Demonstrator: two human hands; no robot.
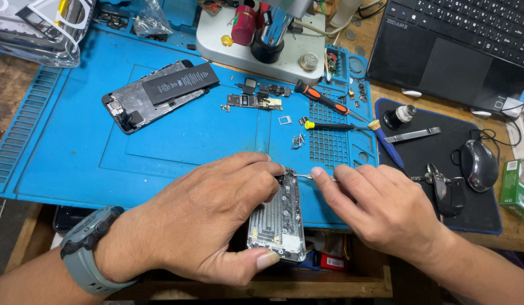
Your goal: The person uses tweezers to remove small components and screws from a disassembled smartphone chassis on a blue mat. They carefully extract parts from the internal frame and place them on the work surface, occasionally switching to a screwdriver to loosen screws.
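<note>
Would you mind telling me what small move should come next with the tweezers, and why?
Probably ease the tweezers into the top edge of the phone housing: the right hand holds their tips there, and the left hand steadies the housing.

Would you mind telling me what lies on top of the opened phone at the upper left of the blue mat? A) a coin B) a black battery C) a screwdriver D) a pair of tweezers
B: a flat black battery lies slantwise across the opened phone on the blue mat, well away from both hands.
</note>
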